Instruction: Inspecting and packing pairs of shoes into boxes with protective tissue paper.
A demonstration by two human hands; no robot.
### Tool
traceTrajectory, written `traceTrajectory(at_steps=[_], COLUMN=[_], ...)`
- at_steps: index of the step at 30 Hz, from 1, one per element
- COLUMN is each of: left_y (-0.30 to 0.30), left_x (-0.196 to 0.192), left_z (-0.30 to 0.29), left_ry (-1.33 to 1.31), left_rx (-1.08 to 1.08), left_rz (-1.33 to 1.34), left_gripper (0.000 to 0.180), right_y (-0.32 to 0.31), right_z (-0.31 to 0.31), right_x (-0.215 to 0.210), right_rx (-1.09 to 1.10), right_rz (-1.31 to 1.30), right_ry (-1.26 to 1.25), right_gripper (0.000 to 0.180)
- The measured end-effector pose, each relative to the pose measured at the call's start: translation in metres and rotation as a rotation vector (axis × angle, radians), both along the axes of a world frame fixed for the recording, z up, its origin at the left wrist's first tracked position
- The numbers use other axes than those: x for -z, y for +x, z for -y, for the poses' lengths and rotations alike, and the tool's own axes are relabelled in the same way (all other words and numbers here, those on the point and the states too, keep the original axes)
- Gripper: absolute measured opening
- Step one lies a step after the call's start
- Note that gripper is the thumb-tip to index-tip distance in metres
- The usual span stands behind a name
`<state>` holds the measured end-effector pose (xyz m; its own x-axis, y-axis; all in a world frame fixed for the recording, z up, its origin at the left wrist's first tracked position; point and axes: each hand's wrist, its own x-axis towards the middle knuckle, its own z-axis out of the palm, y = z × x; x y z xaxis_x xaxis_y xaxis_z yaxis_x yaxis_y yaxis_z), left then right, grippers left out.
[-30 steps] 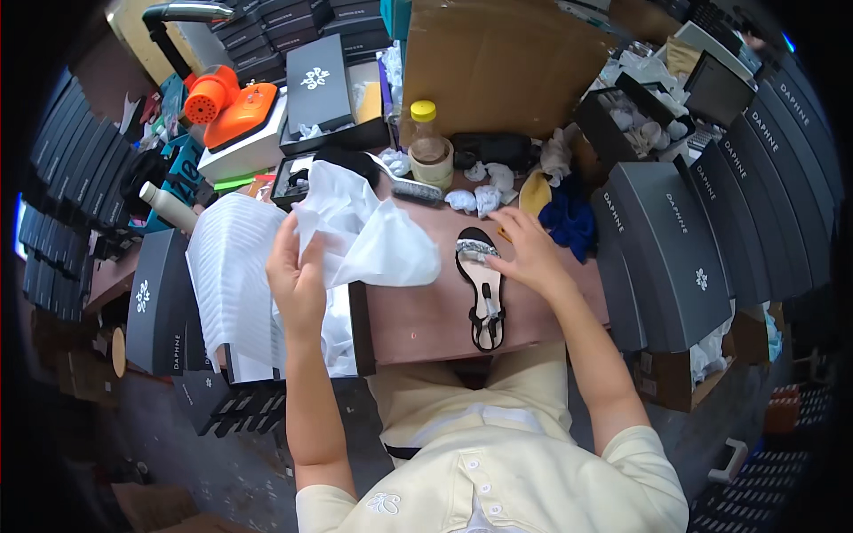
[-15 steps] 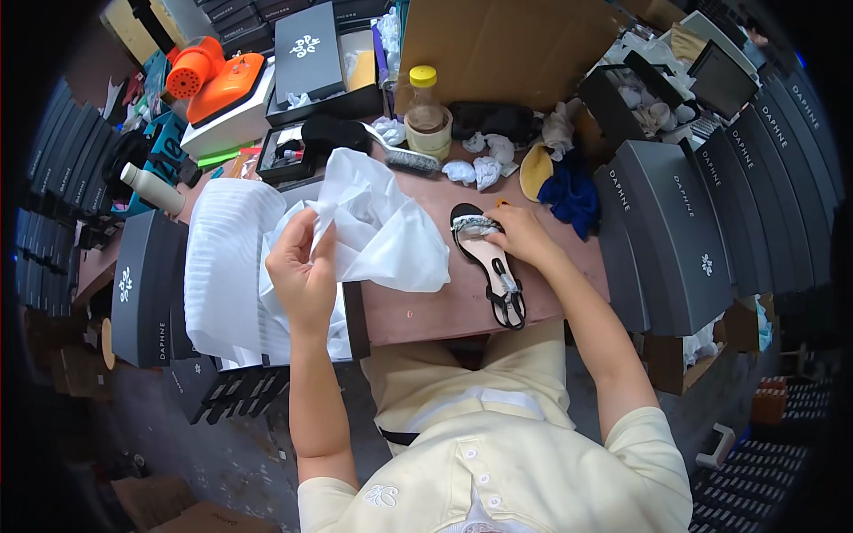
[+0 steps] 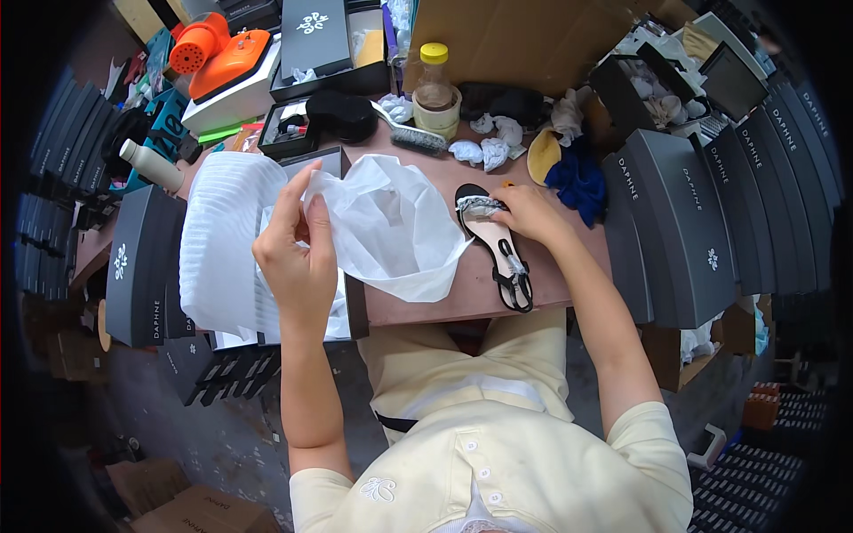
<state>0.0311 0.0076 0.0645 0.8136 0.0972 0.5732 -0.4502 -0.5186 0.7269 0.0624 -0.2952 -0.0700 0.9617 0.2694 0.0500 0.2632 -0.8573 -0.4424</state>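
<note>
- The step in hand looked like wrapping a shoe: the left hand (image 3: 289, 258), left of centre in the frame, pinched an edge of the white tissue paper (image 3: 391, 226) between thumb and fingers and held it lifted above the table (image 3: 426, 306).
- The right hand (image 3: 524, 213), right of centre, rested on the toe end of a flat sandal (image 3: 498, 244) lying on the table, fingers curled over its silvery strap; whether they truly gripped it could not be told.
- The next move, by my judgement, called for bringing paper and sandal together, the sheet spread flat under or around the shoe.
- Behind, toward the upper centre, stood a yellow-capped bottle (image 3: 434, 75), a brush (image 3: 413, 135) and crumpled paper wads (image 3: 484, 147).
- Dark shoe boxes (image 3: 675, 222) crowded the right side; an open box with white liner (image 3: 222, 240) lay at the left, beneath the raised sheet.
- The sheet's loose corner hung just beside the sandal and could snag it.
</note>
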Motion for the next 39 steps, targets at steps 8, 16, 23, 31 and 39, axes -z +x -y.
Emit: traceTrajectory(at_steps=[8, 16, 23, 31, 39], left_y=[-0.002, -0.004, -0.003, 0.006, 0.004], left_x=[0.005, -0.004, -0.001, -0.018, -0.001], left_z=[-0.008, -0.005, -0.006, -0.022, 0.029], left_ry=[0.089, 0.141, 0.204, 0.346, 0.097], left_rx=[0.046, 0.010, -0.012, -0.192, -0.054], left_rz=[-0.056, -0.047, -0.028, 0.238, 0.295], left_gripper=[0.008, 0.028, 0.024, 0.008, 0.024], right_y=[0.003, 0.007, 0.006, -0.051, -0.131], right_z=[0.001, 0.000, -0.002, -0.014, -0.068], right_x=[0.004, 0.005, 0.000, -0.034, -0.033], right_rx=[-0.008, -0.019, 0.001, 0.154, 0.348], right_rz=[0.004, -0.002, -0.044, 0.082, -0.194], right_ry=[-0.009, -0.076, -0.072, 0.099, -0.144], right_gripper=[0.018, 0.015, 0.018, 0.067, 0.074])
